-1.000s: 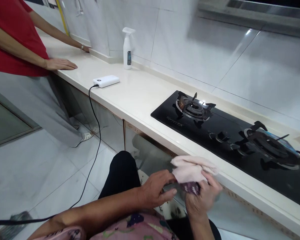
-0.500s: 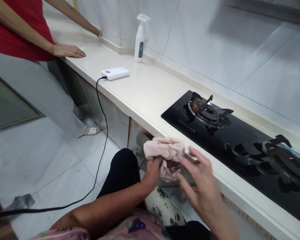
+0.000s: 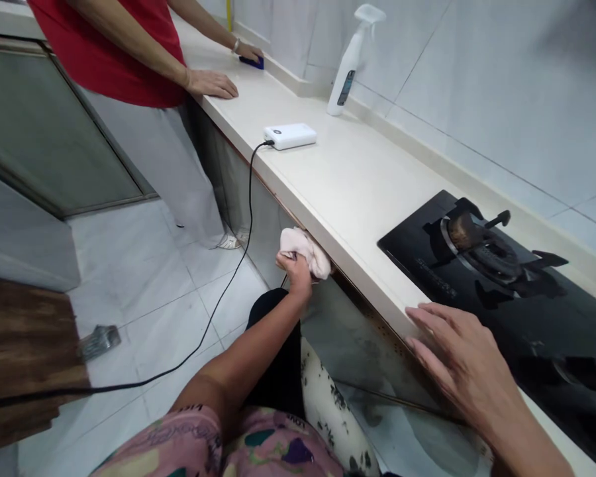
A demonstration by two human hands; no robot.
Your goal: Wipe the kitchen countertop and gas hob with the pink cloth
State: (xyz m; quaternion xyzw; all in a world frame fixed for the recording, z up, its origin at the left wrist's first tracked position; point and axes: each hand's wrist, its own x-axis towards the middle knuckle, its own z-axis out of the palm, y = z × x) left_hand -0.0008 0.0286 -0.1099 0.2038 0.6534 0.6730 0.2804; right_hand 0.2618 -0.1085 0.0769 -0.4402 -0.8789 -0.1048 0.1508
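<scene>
My left hand [image 3: 294, 275] is shut on a crumpled pale pink cloth [image 3: 305, 250], pressing it against the front edge of the cream stone countertop [image 3: 357, 172]. My right hand [image 3: 461, 361] is open and empty, its fingertips at that edge, just in front of the black glass gas hob [image 3: 467, 265]. A white power bank [image 3: 291, 136] lies on the counter, farther along from the cloth, and a black cable [image 3: 251, 205] hangs down from it.
A white spray bottle [image 3: 347, 66] stands against the tiled wall. A person in a red top [image 3: 114, 59] stands at the counter, one hand on a blue object [image 3: 251, 62]. A wooden board [image 3: 20, 358] and a metal piece [image 3: 99, 341] sit low on the left.
My left hand has carried the cloth along the counter edge, away from the hob, and pressed it there. My right hand has dropped to the edge. The view has swung left.
</scene>
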